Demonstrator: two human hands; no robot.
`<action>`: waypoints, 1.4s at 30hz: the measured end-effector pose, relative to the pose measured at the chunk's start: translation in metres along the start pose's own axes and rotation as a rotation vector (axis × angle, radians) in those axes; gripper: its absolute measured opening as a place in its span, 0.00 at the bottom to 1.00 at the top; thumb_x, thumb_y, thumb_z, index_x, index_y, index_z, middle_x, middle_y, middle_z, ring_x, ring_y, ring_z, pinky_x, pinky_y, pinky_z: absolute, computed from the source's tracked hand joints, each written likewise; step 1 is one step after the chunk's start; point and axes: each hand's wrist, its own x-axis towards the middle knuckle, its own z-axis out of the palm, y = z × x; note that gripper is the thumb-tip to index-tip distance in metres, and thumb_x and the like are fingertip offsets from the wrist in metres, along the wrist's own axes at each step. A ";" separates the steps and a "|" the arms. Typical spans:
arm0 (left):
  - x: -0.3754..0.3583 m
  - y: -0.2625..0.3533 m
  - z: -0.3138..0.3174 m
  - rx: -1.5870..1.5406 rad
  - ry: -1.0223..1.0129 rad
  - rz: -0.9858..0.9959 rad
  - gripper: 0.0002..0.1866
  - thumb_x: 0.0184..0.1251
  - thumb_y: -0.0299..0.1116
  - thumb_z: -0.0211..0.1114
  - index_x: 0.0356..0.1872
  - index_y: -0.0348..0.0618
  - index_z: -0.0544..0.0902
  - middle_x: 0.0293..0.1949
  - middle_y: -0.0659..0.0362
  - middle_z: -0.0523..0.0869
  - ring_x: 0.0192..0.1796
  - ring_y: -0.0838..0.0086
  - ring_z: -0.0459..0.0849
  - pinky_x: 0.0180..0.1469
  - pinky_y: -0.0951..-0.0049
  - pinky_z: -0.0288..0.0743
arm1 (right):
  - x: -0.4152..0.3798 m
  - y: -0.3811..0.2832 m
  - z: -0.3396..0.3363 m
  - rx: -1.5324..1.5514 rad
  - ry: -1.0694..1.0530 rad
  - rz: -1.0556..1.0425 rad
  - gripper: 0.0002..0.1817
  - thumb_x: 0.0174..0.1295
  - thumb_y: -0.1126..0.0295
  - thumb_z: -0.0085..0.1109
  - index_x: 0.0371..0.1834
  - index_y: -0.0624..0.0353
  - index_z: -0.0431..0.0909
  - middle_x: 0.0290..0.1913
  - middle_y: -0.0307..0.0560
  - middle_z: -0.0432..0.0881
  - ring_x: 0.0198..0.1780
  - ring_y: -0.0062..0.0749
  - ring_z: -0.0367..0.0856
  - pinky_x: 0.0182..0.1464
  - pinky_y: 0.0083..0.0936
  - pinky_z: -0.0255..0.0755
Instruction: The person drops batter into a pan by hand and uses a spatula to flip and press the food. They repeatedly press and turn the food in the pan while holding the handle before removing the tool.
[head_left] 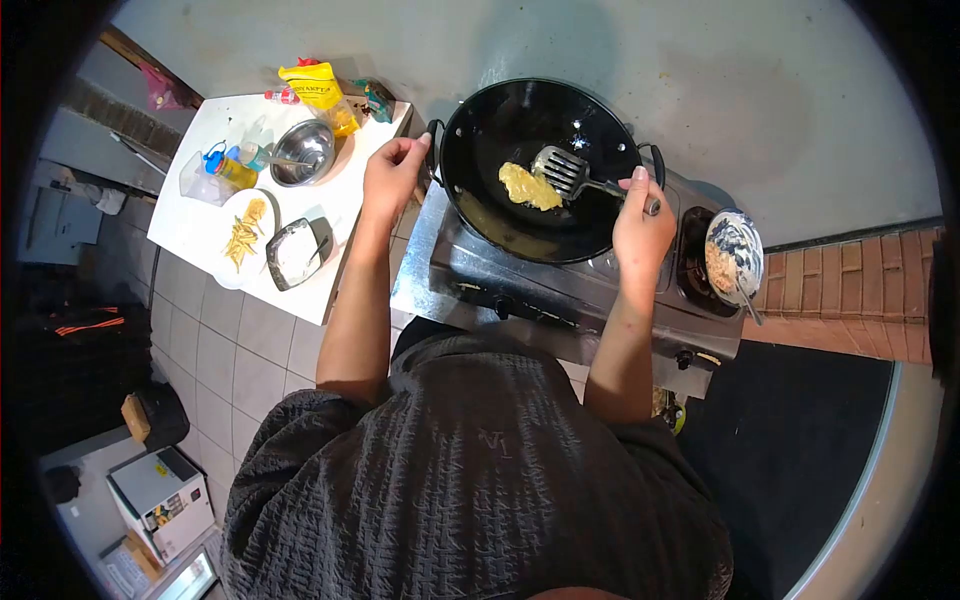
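A black wok with two loop handles sits on the steel gas stove. My left hand is closed on the wok's left handle. In my right hand is a slotted spatula, its slotted head down inside the wok. A yellow, egg-like piece of food lies on the wok's bottom, touching the left side of the spatula head. The wok's right loop handle is just above my right hand.
On the right burner stands a patterned bowl with food and a spoon. The white table at left bears a plate of fry-like strips, a metal bowl, a dark-rimmed dish, a yellow bag and bottles. A wall rises behind the stove.
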 end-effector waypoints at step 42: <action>-0.001 -0.002 -0.015 -0.089 -0.031 -0.088 0.15 0.65 0.42 0.67 0.34 0.37 0.84 0.25 0.69 0.77 0.28 0.86 0.67 0.31 0.82 0.60 | -0.032 -0.003 -0.008 0.035 -0.090 -0.141 0.15 0.69 0.60 0.55 0.35 0.61 0.81 0.27 0.51 0.83 0.29 0.34 0.82 0.36 0.26 0.73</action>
